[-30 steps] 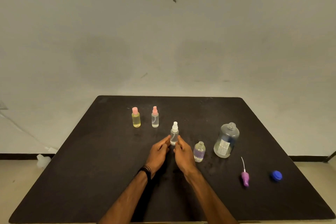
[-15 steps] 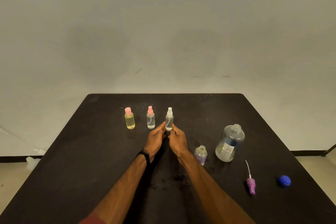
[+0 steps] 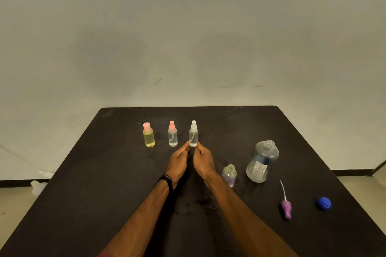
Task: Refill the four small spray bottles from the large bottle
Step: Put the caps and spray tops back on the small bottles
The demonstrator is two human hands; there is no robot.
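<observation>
Since a second ago both hands have carried the white-capped bottle (image 3: 193,134) away from the body, and it now stands upright on the desk (image 3: 87,173) in a row with two others. The left hand (image 3: 177,161) and right hand (image 3: 203,161) lie side by side just behind it; the left fingers (image 3: 186,145) and right fingers (image 3: 198,145) are loosely curled, their tips at either side of the bottle's base, though whether they touch it or have just let go cannot be told. Left of the fingers stand the pink-capped clear bottle (image 3: 172,134) and, further left, the yellow bottle (image 3: 149,135). Right of the right wrist, nearer the body than the fingertips, the purple bottle (image 3: 229,175) stands uncapped. Further right is the large bottle (image 3: 262,161), open-necked and upright. The purple sprayer (image 3: 285,206) lies flat, well to the right of the fingers, with the blue cap (image 3: 323,203) beyond it.
</observation>
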